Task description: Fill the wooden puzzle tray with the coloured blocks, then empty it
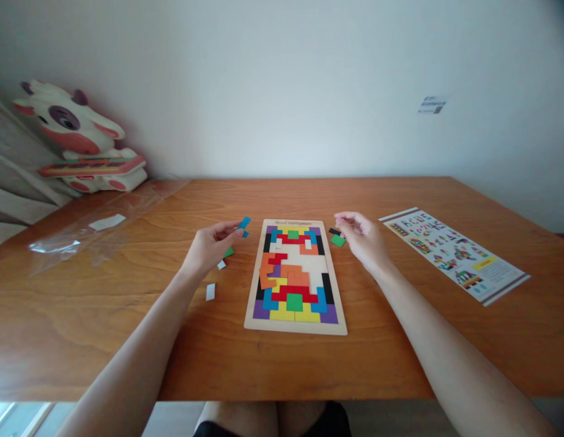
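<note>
Tabletop (382,364) bears clear plastic (88,238) left of the puzzle board (318,265), a leaflet (455,255) right.

Soft, diffuse light is coming approx. from L; table (377,364) is catching pale glare at its lower-L edge, plastic wrap (73,240) is glinting. Top-R corner is going dark. Shadows are looking faint. Wide-angle lens is stretching edges; puzzle board (295,329) lettering & wall sticker (432,105) txt are blurring.
</note>
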The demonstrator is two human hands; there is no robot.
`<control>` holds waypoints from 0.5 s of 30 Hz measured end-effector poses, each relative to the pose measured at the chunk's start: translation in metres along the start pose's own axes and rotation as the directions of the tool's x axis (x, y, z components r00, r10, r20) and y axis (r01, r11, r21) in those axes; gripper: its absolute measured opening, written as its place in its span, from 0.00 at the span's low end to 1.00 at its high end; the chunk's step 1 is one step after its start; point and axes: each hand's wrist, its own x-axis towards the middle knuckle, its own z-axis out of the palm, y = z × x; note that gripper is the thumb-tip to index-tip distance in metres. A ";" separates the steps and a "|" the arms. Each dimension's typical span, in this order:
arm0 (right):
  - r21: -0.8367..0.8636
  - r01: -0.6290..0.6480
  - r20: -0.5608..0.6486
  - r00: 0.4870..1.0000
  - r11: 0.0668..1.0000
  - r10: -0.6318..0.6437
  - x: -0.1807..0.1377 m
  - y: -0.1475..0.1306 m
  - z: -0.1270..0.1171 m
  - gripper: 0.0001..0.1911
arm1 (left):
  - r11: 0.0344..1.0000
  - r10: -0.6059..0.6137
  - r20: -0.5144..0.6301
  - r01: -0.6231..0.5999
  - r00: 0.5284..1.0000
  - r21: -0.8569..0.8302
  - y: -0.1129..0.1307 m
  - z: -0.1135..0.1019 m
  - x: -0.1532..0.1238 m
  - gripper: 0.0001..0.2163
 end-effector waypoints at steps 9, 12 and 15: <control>-0.033 0.003 -0.108 0.994 0.999 -0.007 0.011 0.023 -0.007 0.17 | 0.911 -0.031 0.194 -0.052 0.980 0.408 -0.011 -0.005 0.002 0.21; -0.053 0.010 -0.109 0.994 0.999 -0.016 0.013 0.026 -0.009 0.17 | 0.911 -0.010 0.208 -0.077 0.978 0.406 -0.011 -0.005 0.003 0.21; -0.082 0.004 -0.105 0.994 0.997 -0.013 0.014 0.027 -0.011 0.18 | 0.882 0.008 0.183 -0.094 0.983 0.463 -0.010 -0.005 0.002 0.21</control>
